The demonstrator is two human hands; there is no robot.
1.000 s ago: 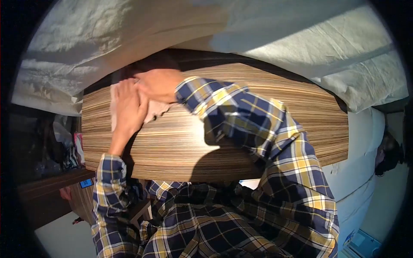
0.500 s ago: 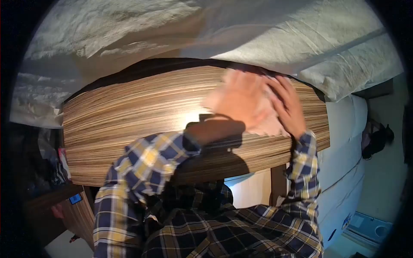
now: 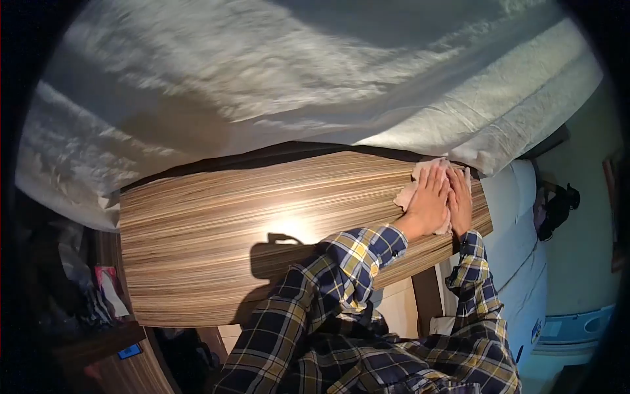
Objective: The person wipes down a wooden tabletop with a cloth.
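Observation:
A pale pink cloth (image 3: 406, 196) lies crumpled on the right end of the wood-grain tabletop (image 3: 203, 243), close to the far edge. My left hand (image 3: 428, 205) rests flat on top of it, fingers stretched forward. Right beside it, my right hand (image 3: 461, 202) also lies over the cloth with its fingers extended, near the table's right edge. The two hands touch or nearly touch. Parts of the cloth are hidden under both palms.
A large whitish curtain (image 3: 315, 85) hangs along the table's far edge. A light blue padded surface (image 3: 518, 230) borders the right end. On the left, dark shelving holds a pink and white item (image 3: 111, 289). A drawer or cabinet front (image 3: 125, 374) stands below.
Both hands and the cloth have slid to the right along the tabletop. My left hand, blurred before, now lies close against the right one. The view has shifted too.

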